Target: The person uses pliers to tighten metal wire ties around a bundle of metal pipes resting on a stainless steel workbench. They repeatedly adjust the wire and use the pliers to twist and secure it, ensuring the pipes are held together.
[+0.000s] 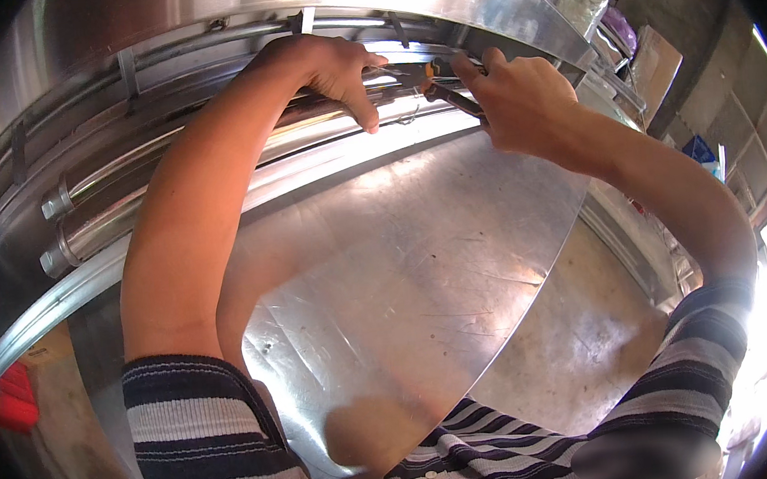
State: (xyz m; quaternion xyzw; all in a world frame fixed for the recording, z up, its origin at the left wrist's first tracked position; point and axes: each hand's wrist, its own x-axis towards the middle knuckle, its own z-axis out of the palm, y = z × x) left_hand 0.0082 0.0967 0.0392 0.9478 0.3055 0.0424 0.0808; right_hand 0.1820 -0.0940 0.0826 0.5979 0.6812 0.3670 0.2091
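head: tool (455, 100) in right hand (524, 99)

I judge this a metal workshop. Evidence: a scratched metal sheet (404, 265) before me, long metal bars (113, 222) beyond it, a tool (455, 102) in my right hand (525, 104), concrete-like floor (576, 350), materials (584, 7) piled at right.

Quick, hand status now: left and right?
Left hand: open, thumb and forefinger apart; whether the other fingers hold anything cannot be told.
Right hand: closed, holding a dark-handled hand tool.
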